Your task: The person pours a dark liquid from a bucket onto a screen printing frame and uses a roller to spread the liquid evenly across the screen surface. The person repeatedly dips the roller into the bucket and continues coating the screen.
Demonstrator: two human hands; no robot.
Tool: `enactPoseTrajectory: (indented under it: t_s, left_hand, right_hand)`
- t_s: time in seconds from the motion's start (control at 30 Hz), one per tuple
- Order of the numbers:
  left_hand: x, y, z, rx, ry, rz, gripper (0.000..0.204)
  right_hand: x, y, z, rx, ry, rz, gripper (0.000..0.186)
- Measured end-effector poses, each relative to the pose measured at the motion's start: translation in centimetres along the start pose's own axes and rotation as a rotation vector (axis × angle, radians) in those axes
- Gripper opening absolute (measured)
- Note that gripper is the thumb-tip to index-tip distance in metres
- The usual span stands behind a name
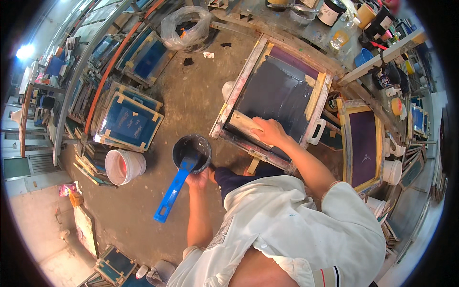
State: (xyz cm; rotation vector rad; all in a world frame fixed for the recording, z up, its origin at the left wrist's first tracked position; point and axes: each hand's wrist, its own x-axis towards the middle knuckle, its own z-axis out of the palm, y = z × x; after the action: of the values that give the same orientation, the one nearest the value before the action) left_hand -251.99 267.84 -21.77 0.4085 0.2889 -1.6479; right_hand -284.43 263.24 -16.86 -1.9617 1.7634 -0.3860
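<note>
- We saw the right hand [270, 131] closed around a wooden block [243, 123], which rested across the near left part of the framed screen [277, 91].
- The left hand [196, 180] gripped the black pot [207, 152] from its near side, most of its fingers hidden from us; a blue scoop [173, 192] stood in the pot, its handle leaning out over the rim.
- We noticed a dark, wet-looking sheen on the framed screen, with a purple band at its far edge.
- Pale lettering showed on the blue screen [126, 119] topping the left stack, and a small pale mark on the purple screen [363, 143] at the right.
- We made out dark writing on a white jar [330, 13] on the cluttered bench [313, 33].
- The floor [193, 88] was brown and stained, with small scraps lying near a clear plastic bag [179, 28]; a white bucket [125, 167] stood beside the left stack.
- Farther out, we saw an orange-red rail [111, 62], a pale wall [36, 215] and a bright lamp [25, 51].
</note>
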Motion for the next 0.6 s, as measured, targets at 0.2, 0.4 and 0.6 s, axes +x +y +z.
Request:
enactPoseTrajectory:
  t_s: [0.2, 0.4, 0.6]
  left_hand:
    - [-0.2, -0.1, 0.9, -0.025, -0.012, -0.012, 0.054]
    - [1.0, -0.1, 0.9, 0.005, 0.003, -0.032, 0.056]
    - [2.6, -0.5, 1.6, 0.079, 0.004, -0.08, 0.055]
  right_hand:
    - [1.8, 3.1, 1.1, 0.21, -0.077, 0.077, 0.044]
    - [3.9, 7.0, 1.6, 0.373, -0.301, 0.168, 0.042]
    - [3.0, 10.2, 0.5, 0.573, -0.394, 0.204, 0.042]
